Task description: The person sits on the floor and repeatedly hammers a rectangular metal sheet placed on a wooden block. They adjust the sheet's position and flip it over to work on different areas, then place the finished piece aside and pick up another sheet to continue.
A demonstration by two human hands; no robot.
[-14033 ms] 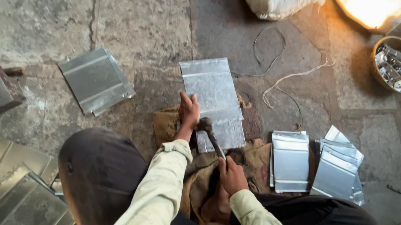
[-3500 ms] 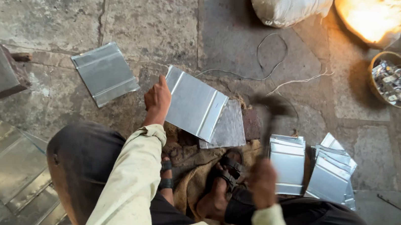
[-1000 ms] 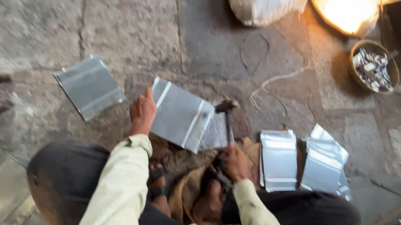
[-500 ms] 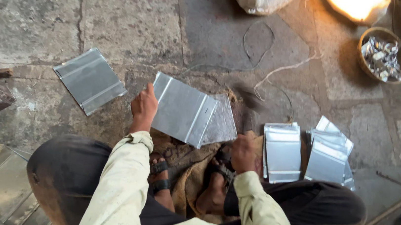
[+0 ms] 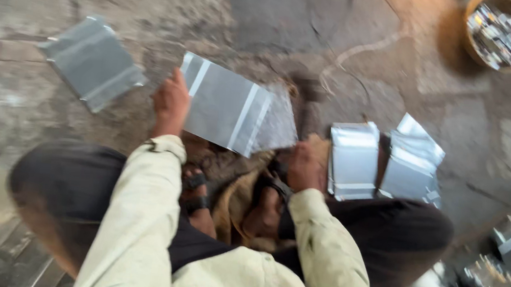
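Since half a second ago, the right hand [image 5: 307, 163] has been drawn slightly down toward the body, while the metal sheet [image 5: 227, 112] is kept in place on the stone floor [image 5: 156, 0]. The left hand [image 5: 171, 100] is closed on the sheet's left edge. The right hand's grip appears curled around a dark handle; what it holds cannot be told through blur. The sheet lies just left of the right hand, its long axis running left-right. Folded sheets [image 5: 355, 160] lie just right.
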